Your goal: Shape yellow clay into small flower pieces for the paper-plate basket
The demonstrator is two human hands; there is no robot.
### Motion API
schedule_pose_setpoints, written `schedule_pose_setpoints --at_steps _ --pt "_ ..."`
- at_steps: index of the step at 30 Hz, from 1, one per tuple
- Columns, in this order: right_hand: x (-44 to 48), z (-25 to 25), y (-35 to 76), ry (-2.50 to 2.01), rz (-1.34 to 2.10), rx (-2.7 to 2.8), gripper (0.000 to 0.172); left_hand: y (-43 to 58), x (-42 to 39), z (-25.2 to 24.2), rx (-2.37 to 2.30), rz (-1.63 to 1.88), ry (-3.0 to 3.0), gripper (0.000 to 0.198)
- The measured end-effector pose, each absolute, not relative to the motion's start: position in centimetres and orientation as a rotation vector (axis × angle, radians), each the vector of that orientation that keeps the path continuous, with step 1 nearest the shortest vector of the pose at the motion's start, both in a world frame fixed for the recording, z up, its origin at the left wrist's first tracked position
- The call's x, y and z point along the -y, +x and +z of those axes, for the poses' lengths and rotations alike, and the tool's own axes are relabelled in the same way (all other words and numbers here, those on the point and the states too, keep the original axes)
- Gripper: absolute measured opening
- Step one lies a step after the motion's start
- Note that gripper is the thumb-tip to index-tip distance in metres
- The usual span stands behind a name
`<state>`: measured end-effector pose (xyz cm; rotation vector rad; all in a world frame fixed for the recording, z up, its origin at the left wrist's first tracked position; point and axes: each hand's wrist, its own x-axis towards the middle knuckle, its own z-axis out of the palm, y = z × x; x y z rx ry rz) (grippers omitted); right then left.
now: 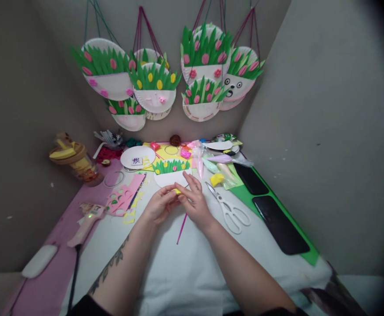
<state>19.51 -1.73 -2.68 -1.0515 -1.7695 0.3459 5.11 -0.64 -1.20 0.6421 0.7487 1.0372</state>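
Note:
My left hand [160, 205] and my right hand [194, 199] meet over the white table, both pinching a small yellow foam piece [177, 191] between their fingertips. Just beyond them lies a half paper plate [168, 178] topped with green foam grass and yellow tulips [171, 166]. A thin pink stick [181, 228] lies on the table under my right wrist. White scissors [228, 207] lie just to the right of my right hand.
A pink glue gun [87, 222] and pink foam scraps [123, 198] lie to the left. A white paper plate [138, 157], piping bags [215, 166] and two black phones [275, 221] on green sheet sit around. Finished plate baskets [155, 85] hang on the wall.

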Motion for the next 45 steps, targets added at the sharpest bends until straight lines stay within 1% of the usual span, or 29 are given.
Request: schedule_pose_setpoints --at_steps 3,7,9,11,13,15,17,19,21,23,24,27,28,31,33,35,37,39,41,43,44,45 --pt "1.6 -2.4 19.8 -1.088 0.558 1.697 0.023 4.5 0.6 -0.9 -0.805 1.009 0.739 0.032" --pt "1.5 -1.7 20.2 -1.044 0.839 1.633 0.016 4.3 0.5 -0.6 -0.853 0.963 0.825 0.051" --pt "1.5 -1.4 20.3 -1.024 0.834 1.64 0.01 4.6 0.6 -0.7 -0.864 0.993 0.816 0.055" --pt "1.6 -1.4 20.0 -1.029 0.715 1.657 0.008 5.1 0.6 -0.8 -0.834 1.035 0.745 0.051" --pt "1.8 -1.6 19.4 -1.034 0.536 1.692 0.009 5.7 0.7 -0.8 -0.759 1.037 0.632 0.047" --pt "2.0 -1.8 18.7 -1.036 0.375 1.75 0.012 6.2 0.7 -0.7 -0.697 1.017 0.536 0.048" --pt "2.2 -2.0 18.1 -1.052 0.274 1.795 0.015 6.5 0.7 -0.6 -0.711 1.047 0.493 0.039" --pt "2.4 -2.1 17.8 -1.066 0.239 1.82 0.02 6.4 0.5 -0.5 -0.787 1.128 0.487 0.027" --pt "2.5 -2.1 17.9 -1.072 0.242 1.813 0.028 6.2 0.3 -0.5 -0.862 1.21 0.489 0.025" --pt "2.5 -2.1 18.0 -1.081 0.26 1.781 0.031 5.9 0.3 -0.5 -0.89 1.239 0.466 0.019" --pt "2.6 -2.2 18.1 -1.086 0.27 1.763 0.031 5.7 0.3 -0.4 -0.884 1.242 0.444 0.02" --pt "2.7 -2.2 18.1 -1.061 0.285 1.761 0.03 5.2 0.5 -0.2 -0.832 1.25 0.37 0.037" --pt "2.8 -2.2 18.0 -1.042 0.284 1.773 0.03 5.1 0.6 -0.1 -0.808 1.259 0.36 0.038" --pt "3.1 -2.0 17.8 -0.999 0.281 1.815 0.03 5.3 1.0 0.2 -0.724 1.276 0.378 0.03" --pt "3.0 -1.9 17.8 -1.0 0.274 1.852 0.034 5.8 1.4 0.5 -0.634 1.208 0.415 0.029" --pt "2.8 -1.9 17.9 -1.039 0.273 1.889 0.038 6.4 1.8 0.9 -0.52 1.077 0.447 0.043" --pt "2.4 -2.1 18.1 -1.081 0.292 1.898 0.037 6.9 2.1 1.1 -0.423 0.954 0.471 0.058" --pt "2.2 -2.2 18.4 -1.081 0.33 1.853 0.036 7.1 2.3 1.1 -0.386 0.893 0.491 0.066" --pt "2.1 -2.2 18.8 -1.06 0.37 1.688 0.032 7.1 2.3 0.9 -0.409 0.889 0.491 0.066" --pt "2.1 -2.2 19.2 -1.073 0.468 1.43 0.021 6.9 2.0 0.6 -0.469 0.921 0.463 0.062" --pt "2.1 -2.2 19.4 -1.083 0.535 1.315 0.022 6.7 1.8 0.4 -0.5 0.939 0.445 0.06" --pt "2.1 -2.3 19.5 -1.092 0.602 1.228 0.03 6.6 1.7 0.2 -0.523 0.955 0.428 0.058"
